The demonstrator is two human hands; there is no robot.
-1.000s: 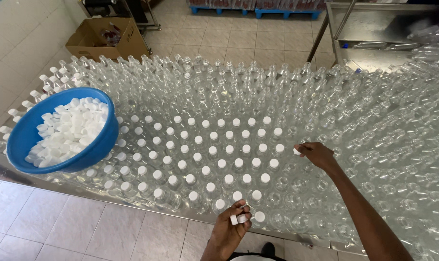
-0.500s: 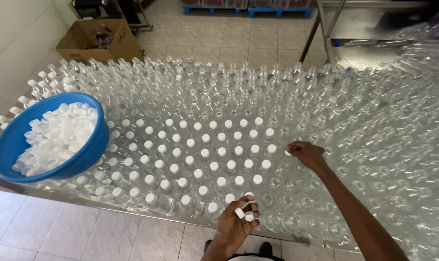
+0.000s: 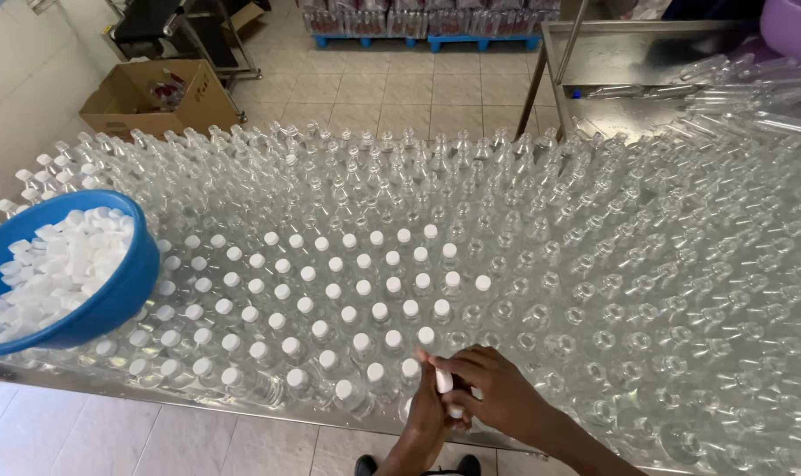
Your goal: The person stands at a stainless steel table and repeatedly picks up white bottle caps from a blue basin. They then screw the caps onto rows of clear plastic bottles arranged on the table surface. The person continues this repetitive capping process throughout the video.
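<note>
A metal table (image 3: 30, 375) carries a dense field of clear plastic bottles (image 3: 541, 229), all upright, packed neck to neck from the near edge to the far side. Beyond it lies a pale tiled floor (image 3: 400, 88), with a cardboard box (image 3: 149, 92) far to the upper left of the hands, blue pallets (image 3: 418, 40) along the back, and a steel bench (image 3: 647, 57) up to the right holding more bottles lying on their sides.

At the near edge the two hands meet. The left hand (image 3: 424, 407) is cupped upward, and the right hand (image 3: 493, 388) lies just beside it, its fingers pinching a white cap (image 3: 443, 380) against the left palm. Whether the left hand holds more caps cannot be told.

To the left of the hands and just beyond them stands a block of capped bottles (image 3: 330, 291); to their right the bottles are open-mouthed. Well to the left, a blue bowl (image 3: 109, 304) heaped with loose caps (image 3: 52, 264) rests on the bottle tops.
</note>
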